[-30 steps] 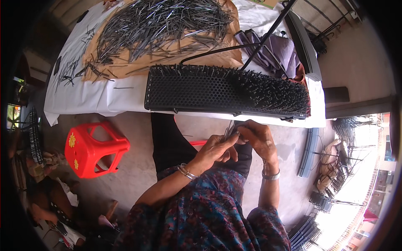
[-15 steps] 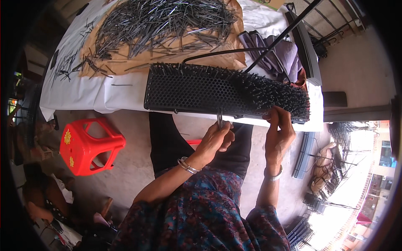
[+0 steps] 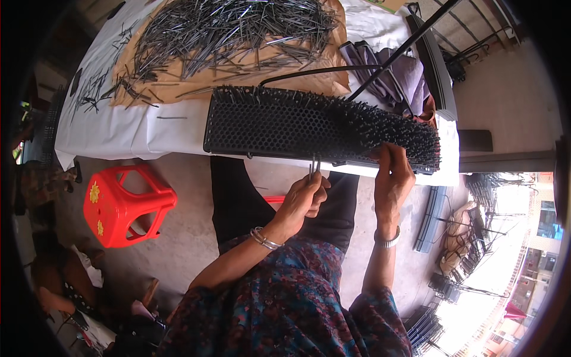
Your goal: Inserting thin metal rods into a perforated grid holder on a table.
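A long black perforated panel (image 3: 279,128) lies tilted at the table's near edge. Black strips stand packed in its holes at the right and along its far edge, while the holes at the left and middle show bare. My left hand (image 3: 305,199) is closed around a few thin dark strips (image 3: 314,163) that point up, just below the panel's near edge. At the border of the filled area my right hand (image 3: 394,169) touches the panel with thumb and fingertips pinched; anything between them is too small to make out.
Loose dark strips (image 3: 232,35) are heaped on brown paper (image 3: 196,92) over the white-covered table (image 3: 134,134). A black rod (image 3: 410,44) slants above the panel, near grey-purple cloth (image 3: 410,74). A red stool (image 3: 128,205) stands at left; people (image 3: 65,279) sit beyond it.
My right hand has shifted slightly left and up along the panel, its fingers still pinched. The strips in my left hand have fanned apart a little.
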`<state>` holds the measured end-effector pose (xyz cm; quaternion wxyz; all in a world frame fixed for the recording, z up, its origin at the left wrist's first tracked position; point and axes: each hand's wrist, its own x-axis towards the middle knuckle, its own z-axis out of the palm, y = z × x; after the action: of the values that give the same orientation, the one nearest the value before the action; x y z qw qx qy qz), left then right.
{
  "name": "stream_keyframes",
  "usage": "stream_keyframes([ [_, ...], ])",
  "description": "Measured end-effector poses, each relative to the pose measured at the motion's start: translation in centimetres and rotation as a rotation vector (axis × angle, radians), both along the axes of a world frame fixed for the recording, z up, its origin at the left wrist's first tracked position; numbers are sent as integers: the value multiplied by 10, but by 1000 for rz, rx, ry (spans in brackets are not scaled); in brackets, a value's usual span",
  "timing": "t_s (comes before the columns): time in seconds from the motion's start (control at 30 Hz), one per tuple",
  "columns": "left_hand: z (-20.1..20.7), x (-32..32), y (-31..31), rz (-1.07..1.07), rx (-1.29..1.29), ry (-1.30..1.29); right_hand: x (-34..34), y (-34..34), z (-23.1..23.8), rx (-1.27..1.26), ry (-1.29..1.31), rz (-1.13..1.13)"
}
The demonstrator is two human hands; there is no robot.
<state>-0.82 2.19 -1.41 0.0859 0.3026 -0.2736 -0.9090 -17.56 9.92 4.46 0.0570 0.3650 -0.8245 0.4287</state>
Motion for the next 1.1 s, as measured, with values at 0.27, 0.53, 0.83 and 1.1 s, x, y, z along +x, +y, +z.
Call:
stream_keyframes([
  [0.27,1,4,2,-35,-44,10,-2,-14,-10,42,37,109],
  [0.53,12,4,5,-40,-44,17,3,-15,-10,25,91,113],
  [0.83,15,4,9,-37,-15,47,1,-20,-21,10,196,47],
  [1.1,12,8,10,-69,-42,99,15,-9,-20,79,311,-29],
])
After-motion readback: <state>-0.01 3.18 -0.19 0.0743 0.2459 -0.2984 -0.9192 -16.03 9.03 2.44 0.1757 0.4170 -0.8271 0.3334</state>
